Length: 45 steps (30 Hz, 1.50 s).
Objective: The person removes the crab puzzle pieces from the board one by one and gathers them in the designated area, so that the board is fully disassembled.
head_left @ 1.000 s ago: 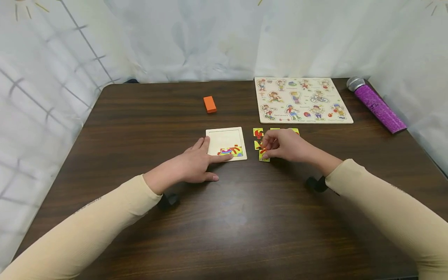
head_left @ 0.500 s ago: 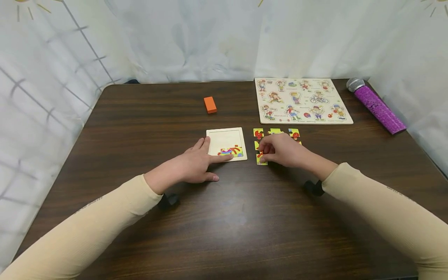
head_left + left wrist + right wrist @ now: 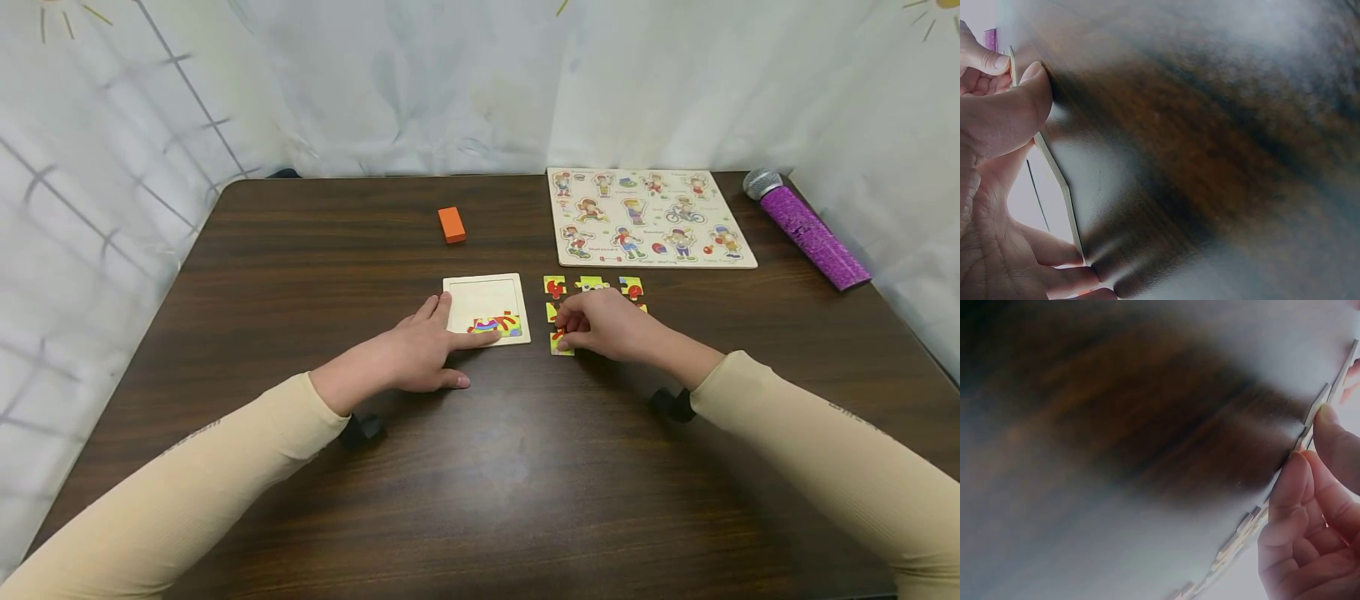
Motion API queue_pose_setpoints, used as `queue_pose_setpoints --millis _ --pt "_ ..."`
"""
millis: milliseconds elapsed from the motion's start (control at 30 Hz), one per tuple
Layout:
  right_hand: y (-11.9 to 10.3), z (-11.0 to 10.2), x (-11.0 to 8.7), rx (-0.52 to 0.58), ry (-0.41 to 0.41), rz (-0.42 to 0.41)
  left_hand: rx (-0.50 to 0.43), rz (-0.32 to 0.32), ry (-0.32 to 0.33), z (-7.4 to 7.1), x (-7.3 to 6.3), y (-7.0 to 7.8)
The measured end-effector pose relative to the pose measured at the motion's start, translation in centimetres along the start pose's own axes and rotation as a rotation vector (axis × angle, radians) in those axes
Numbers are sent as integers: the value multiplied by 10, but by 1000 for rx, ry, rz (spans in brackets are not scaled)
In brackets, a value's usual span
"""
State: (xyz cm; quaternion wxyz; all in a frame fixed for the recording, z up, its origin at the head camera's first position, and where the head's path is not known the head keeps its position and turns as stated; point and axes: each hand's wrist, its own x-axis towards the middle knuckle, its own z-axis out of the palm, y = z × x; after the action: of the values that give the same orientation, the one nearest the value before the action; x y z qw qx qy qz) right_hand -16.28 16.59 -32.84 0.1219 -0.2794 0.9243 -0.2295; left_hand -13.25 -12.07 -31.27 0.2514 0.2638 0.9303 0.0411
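Note:
My left hand [image 3: 414, 354] lies with fingers spread at the near left corner of a square wooden puzzle tray [image 3: 483, 293]. Its index finger stretches along the tray's near edge, by a few joined jigsaw pieces [image 3: 504, 324]. To the right, my right hand [image 3: 611, 323] pinches a yellow-and-red jigsaw piece [image 3: 562, 346] between thumb and fingers, low at the tabletop. In the right wrist view the thumb touches that thin piece [image 3: 1317, 403]. Loose pieces lie around this hand, among them one with red at the back left [image 3: 554, 287]; others are partly hidden beneath it.
A large wooden board with sports figures [image 3: 648, 218] lies at the back right. Beside it is a purple glittery microphone [image 3: 813, 233]. An orange block [image 3: 452, 225] sits behind the tray. White curtains hang along the table's far edge.
My right hand has drawn the pinched jigsaw piece slightly toward me and left, then nearly stopped. More of the back-row pieces show now. My left hand has stayed on the tray.

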Motion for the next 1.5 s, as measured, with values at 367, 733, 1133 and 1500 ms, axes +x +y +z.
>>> queue_pose_setpoints --millis 367,733,1133,1500 --pt "0 0 2 1 -9 3 4 4 -1 0 0 -1" --pt "-3 -4 5 28 23 9 5 2 1 0 -1 -2" --pt "-36 2 45 -19 -49 -140 23 24 3 0 -2 -4" --pt "-54 16 69 -97 -107 -257 40 55 11 -2 -2 -2"
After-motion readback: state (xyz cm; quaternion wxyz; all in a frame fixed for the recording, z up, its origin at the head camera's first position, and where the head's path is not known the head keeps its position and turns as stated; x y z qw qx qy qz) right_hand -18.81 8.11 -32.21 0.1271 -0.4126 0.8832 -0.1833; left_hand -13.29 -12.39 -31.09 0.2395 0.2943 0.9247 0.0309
